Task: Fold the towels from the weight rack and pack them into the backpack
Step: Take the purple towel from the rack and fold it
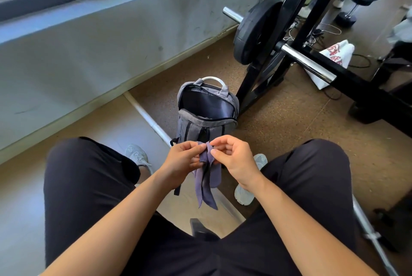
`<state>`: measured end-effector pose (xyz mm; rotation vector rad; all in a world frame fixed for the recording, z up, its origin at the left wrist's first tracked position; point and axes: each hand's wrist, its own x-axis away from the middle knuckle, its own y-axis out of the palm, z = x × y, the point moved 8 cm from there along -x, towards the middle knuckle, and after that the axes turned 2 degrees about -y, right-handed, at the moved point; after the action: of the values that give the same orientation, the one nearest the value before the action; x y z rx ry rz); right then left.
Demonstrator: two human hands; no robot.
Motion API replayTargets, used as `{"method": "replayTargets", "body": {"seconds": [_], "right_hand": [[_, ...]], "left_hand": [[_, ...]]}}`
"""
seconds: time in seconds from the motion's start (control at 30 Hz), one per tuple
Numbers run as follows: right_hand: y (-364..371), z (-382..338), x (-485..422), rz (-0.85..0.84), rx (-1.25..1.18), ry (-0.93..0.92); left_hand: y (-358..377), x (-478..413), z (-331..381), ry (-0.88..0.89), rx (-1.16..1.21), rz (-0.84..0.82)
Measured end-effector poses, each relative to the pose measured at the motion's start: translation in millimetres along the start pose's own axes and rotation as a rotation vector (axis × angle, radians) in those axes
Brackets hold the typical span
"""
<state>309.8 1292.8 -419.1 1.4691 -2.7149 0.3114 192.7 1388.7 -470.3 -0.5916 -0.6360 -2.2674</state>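
Pinches the small, limp purple-grey cloth towel [208, 177] at its top edge in the curled fingers [199, 146] of left hand [181, 161] and right hand [235, 161], just 6 o'clock of the open grey fabric backpack [207, 123], and should probably take this light, floppy cloth by its corners.

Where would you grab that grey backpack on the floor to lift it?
Probably by the pale top handle, reached from above. The backpack stands upright with its mouth open, and the handle arches clear above the far rim, so lifting there should keep it upright.
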Motion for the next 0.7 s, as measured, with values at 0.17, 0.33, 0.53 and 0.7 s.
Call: {"method": "replayTargets", "body": {"seconds": [0.17,0.33,0.53,0.7], "right_hand": [[-9,0,-1,0.089,0.071,-0.051],[7,-7,5,-0.045,0.165,-0.1],[10,-10,9,-0.077,0.232,-0.164],[9,-4,8,-0.139,0.173,-0.127]], "left_hand": [[1,3,2,-0.006,-0.019,0.002],[4,10,3,-0.021,0.022,-0.005],[3,12,6,-0.029,0.019,0.014],[-1,11,6,-0.027,0.015,0.041]]}}
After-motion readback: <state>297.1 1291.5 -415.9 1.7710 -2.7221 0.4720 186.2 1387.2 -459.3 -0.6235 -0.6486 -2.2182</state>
